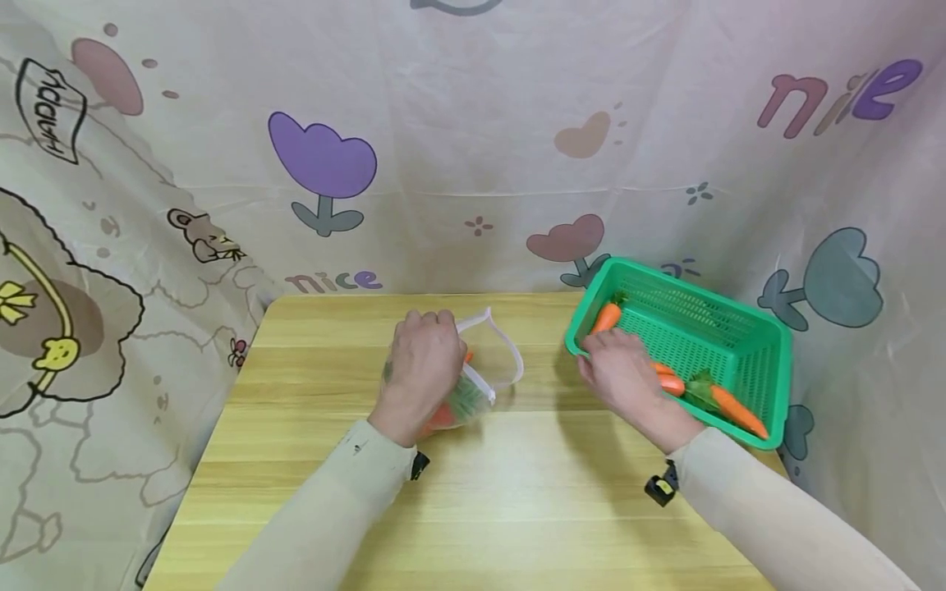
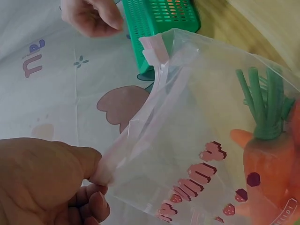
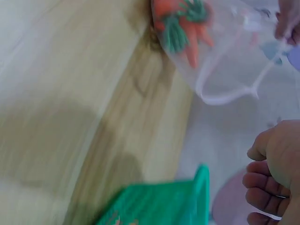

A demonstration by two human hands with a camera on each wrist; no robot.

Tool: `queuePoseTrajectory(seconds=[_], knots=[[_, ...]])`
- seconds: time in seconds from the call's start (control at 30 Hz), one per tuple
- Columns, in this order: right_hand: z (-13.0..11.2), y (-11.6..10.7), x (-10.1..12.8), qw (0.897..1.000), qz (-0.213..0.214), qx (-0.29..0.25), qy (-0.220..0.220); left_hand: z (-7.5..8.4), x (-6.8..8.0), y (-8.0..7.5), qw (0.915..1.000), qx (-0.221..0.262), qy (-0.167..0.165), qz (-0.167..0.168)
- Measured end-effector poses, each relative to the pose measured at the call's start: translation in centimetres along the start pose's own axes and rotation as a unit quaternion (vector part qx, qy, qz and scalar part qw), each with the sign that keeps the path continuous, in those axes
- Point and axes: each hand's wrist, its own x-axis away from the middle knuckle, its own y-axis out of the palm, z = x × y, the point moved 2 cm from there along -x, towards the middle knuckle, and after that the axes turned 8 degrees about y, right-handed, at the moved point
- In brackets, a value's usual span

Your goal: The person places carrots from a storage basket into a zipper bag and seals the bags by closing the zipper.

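Left hand [image 1: 421, 361] pinching bag [image 2: 197, 154], right hand [image 1: 621, 373] over basket [image 1: 739, 328]

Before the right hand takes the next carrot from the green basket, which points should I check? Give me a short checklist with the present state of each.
1. Bag mouth open: ok. The left hand pinches the rim of the clear bag and the opening gapes toward the basket.
2. Bag already holds carrots: ok. The bagged carrot with green stalks lies inside.
3. Carrots left in the green basket: ok. The loose carrots show there, one at the far corner, others near the front wall.
4. Right hand free: ok. The right wrist view shows loosely curled fingers holding nothing.
5. Right hand's contact with a carrot: cannot tell. It hovers at the basket's near rim.
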Motion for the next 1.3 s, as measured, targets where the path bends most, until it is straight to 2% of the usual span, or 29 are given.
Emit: queuePoseTrajectory(seconds=[0.1,0.3,0.43,0.53,0.77,0.87,1.03,1.17,1.3], knots=[[2.1,-1.1,0.8,1.000,0.014,0.017,0.012,0.1,0.1,0.1,1.0000,-0.004,0.000,-0.005],[5.9,-2.6,2.3,0.996,0.051,0.061,0.028,0.1,0.3,0.2,0.9999,0.002,0.007,0.010],[8.2,-3.5,3.1,0.994,0.051,0.082,0.043,0.0,0.4,0.4,0.9998,0.010,0.005,0.015],[9.9,-4.2,3.5,0.992,0.019,0.099,0.070,-0.1,0.5,0.5,0.9996,0.021,-0.002,0.018],[13.2,-5.2,4.9,0.978,-0.106,0.132,0.119,-0.4,0.5,0.8,0.9990,0.040,-0.018,0.002],[14.4,-5.3,5.7,0.966,-0.169,0.143,0.134,-0.5,0.6,0.9,0.9989,0.043,-0.018,0.000],[15.8,-5.0,7.0,0.936,-0.267,0.160,0.161,-0.5,0.7,0.8,0.9985,0.050,-0.022,-0.007],[16.7,-4.7,7.9,0.922,-0.307,0.170,0.166,-0.6,0.8,0.9,0.9981,0.053,-0.027,-0.011],[17.2,-4.4,8.6,0.917,-0.320,0.173,0.161,-0.7,0.8,1.0,0.9984,0.048,-0.025,-0.014]])
